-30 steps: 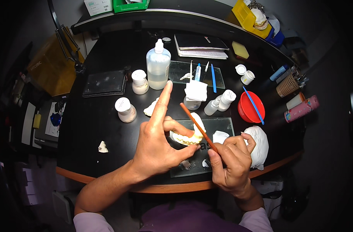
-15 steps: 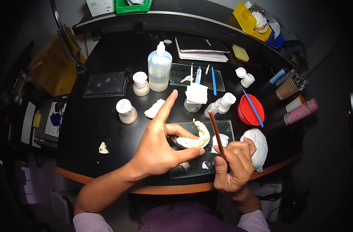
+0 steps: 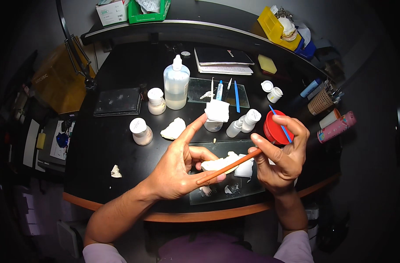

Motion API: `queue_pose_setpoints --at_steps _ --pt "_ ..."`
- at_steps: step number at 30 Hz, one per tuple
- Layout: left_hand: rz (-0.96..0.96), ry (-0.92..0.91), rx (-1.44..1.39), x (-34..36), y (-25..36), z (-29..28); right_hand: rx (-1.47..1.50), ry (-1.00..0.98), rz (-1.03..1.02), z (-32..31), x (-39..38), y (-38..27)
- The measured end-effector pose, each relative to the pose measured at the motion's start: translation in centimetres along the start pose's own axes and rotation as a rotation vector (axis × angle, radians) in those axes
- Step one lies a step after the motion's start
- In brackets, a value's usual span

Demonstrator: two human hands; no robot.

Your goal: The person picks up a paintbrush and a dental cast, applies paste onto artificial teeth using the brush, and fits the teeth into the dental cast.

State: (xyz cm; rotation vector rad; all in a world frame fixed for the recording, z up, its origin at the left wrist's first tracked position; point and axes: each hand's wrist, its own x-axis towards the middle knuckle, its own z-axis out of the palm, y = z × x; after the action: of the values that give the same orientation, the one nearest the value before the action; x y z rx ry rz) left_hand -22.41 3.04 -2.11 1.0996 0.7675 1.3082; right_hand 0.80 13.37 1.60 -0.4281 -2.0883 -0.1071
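Observation:
My left hand [image 3: 167,175] grips a whitish dental cast [image 3: 211,165] between thumb and fingers, its index finger stretched out toward the far side. A slim reddish-brown stick [image 3: 228,168], like a brush handle, is pinched in my right hand [image 3: 282,164]. It slants down to the left in front of the cast, its rounded end over my left thumb. Whether the stick touches the cast or thumb, I cannot tell. Both hands are above a glass slab [image 3: 204,198]. A tiny tooth-like piece [image 3: 214,140] is visible just beyond the cast.
Behind the hands stand a large clear bottle [image 3: 176,85], lidded jars [image 3: 141,132] and a jar topped with white squares [image 3: 217,111]. A red bowl [image 3: 272,131] with a blue spatula across it is partly behind my right hand. A plaster chunk [image 3: 173,129] lies left of centre.
The stick has swung from nearly upright to slanting across the cast. My right hand has risen and turned, fingers more spread. The cast has been tilted in my left hand.

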Motion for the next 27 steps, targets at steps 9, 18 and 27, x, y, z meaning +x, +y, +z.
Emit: queue_pose_setpoints --at_steps 9,18,27 --pt "-0.012 -0.073 -0.052 -0.2 0.4 0.1 -0.046 -0.075 -0.045 0.3 -0.7 -0.9" --pt "-0.028 -0.057 -0.026 0.2 0.0 -0.2 -0.105 -0.028 -0.007 0.3 -1.4 -0.6" --pt "-0.030 -0.062 -0.037 0.1 0.4 0.2 -0.293 -0.052 -0.050 0.5 -1.6 -1.1"
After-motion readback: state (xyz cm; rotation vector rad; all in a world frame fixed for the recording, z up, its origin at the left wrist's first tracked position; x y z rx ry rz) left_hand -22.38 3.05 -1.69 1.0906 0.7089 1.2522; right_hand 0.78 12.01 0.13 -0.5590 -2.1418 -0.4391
